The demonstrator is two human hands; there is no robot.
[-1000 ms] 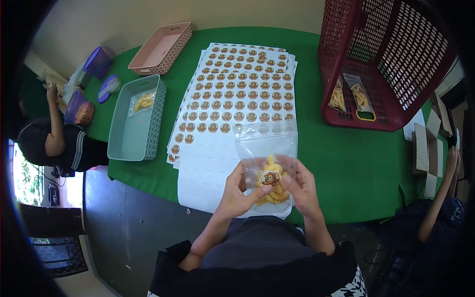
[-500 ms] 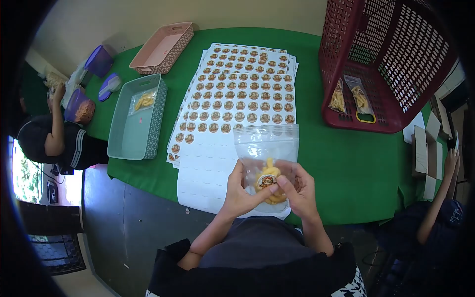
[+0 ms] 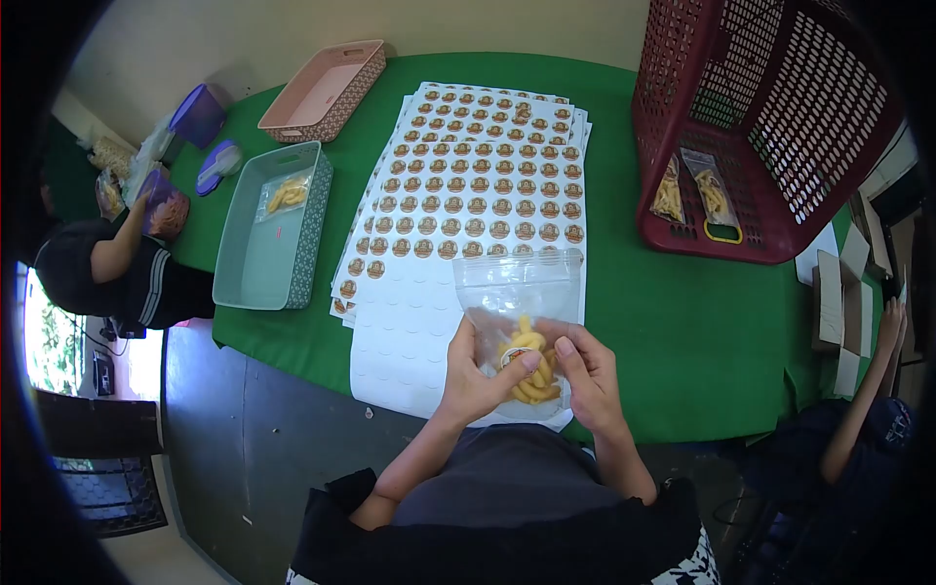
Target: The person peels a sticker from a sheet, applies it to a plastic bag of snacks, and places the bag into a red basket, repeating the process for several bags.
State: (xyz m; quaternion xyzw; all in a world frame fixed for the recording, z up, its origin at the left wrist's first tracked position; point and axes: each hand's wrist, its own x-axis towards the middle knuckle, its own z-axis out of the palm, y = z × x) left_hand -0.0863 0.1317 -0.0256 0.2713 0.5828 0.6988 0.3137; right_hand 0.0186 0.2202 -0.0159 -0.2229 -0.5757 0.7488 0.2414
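Note:
Both my hands hold a clear zip-lock bag (image 3: 519, 283) of yellow curled snacks (image 3: 538, 387) near the table's front edge. A round sticker (image 3: 520, 355) lies on the bag's front, partly hidden by my left thumb. My left hand (image 3: 486, 375) grips the bag's left side, its thumb pressed on the sticker. On the other side, my right hand (image 3: 590, 375) grasps the bag's edge, with the thumb lifted off the sticker. Under the bag lie sheets of round stickers (image 3: 478, 185); the nearest part of the top sheet shows bare backing.
A green tray (image 3: 255, 249) holding one snack bag stands left, with a pink tray (image 3: 322, 93) behind it. A maroon basket (image 3: 721, 239) with two snack packs lies at right. One person (image 3: 107, 253) handles a purple tub at left; another person's arm (image 3: 868, 400) shows at right.
My right thumb has moved off the sticker, while my left thumb now covers more of it. The bag tilts slightly left. At left, the other person's hand has lowered to the purple tub.

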